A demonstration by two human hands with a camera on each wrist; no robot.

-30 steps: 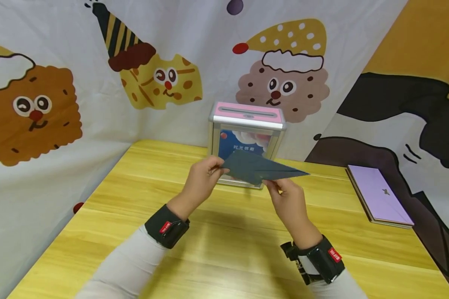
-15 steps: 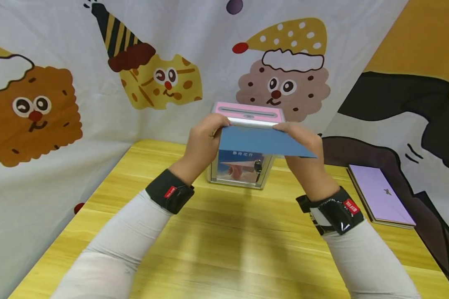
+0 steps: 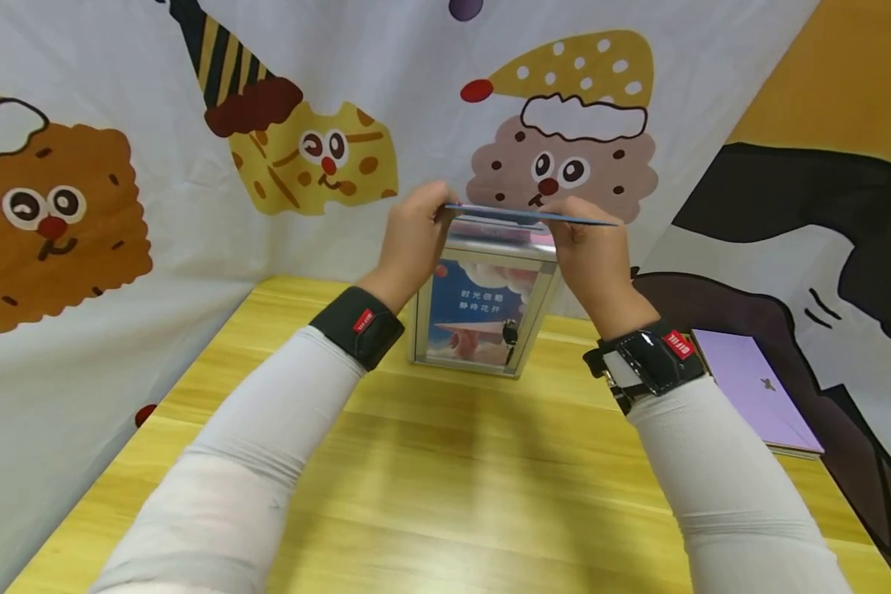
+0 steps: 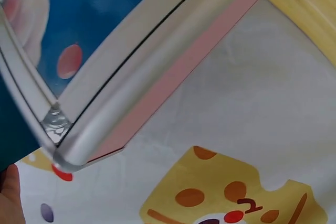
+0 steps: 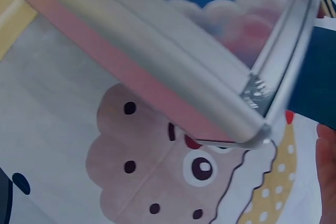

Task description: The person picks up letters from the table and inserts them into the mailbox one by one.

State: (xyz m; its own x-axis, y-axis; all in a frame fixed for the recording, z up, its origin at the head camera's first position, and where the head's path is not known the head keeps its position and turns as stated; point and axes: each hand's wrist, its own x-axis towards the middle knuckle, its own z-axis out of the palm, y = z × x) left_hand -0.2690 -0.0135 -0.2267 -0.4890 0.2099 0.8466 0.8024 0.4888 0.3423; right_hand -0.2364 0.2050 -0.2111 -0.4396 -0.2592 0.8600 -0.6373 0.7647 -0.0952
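Note:
Both hands hold a flat blue envelope (image 3: 499,212), seen nearly edge-on in the head view, level with the top of a letter box (image 3: 483,285). My left hand (image 3: 416,235) pinches its left end, and my right hand (image 3: 590,252) grips it toward the right, with one corner sticking out past the fingers. The box has a silver frame, a pink slotted top and a blue picture front with a small lock. From the head, the envelope partly covers the slot. Each wrist view shows a box corner with the dark envelope (image 4: 16,124) (image 5: 317,77) beside it.
A lilac notebook (image 3: 757,388) lies at the right side of the wooden table (image 3: 431,462), partly behind the right forearm. Behind the box hangs a white cloth (image 3: 416,82) printed with cartoon biscuits and cheese.
Both hands have risen with the envelope from in front of the box to its top. The envelope has turned from showing its broad face to nearly edge-on.

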